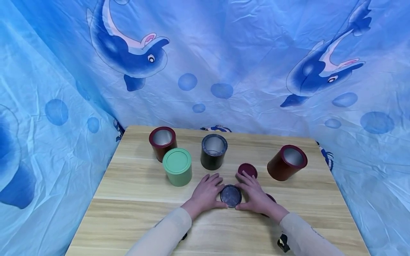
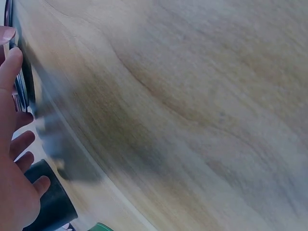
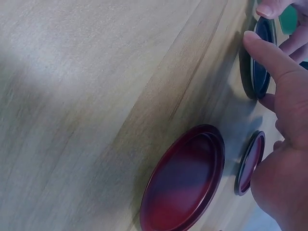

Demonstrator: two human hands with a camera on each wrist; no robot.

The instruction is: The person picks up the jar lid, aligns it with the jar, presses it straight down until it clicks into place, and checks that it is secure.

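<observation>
1. Your hands [image 1: 207, 195]: bare.
2. Your left sleeve [image 1: 166, 231]: long, pale off-white, small dark marking.
3. Your right sleeve [image 1: 305, 234]: matching pale, thin dark marking.
4. Black piece [image 1: 283, 243] beneath your right sleeve, light patch; details unclear.

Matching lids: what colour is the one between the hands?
The lid is dark blue-grey; head view shows best.

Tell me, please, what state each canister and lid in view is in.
Left red canister: upright, open.
Dark canister: upright, open.
Right red canister: upright, open.
Green canister: upright, closed with its green lid.
Dark lid: off, edges held by the left hand and right hand.
Farther red lid: off, lying on the table.
Nearer red lid: off, lying on the table.
</observation>
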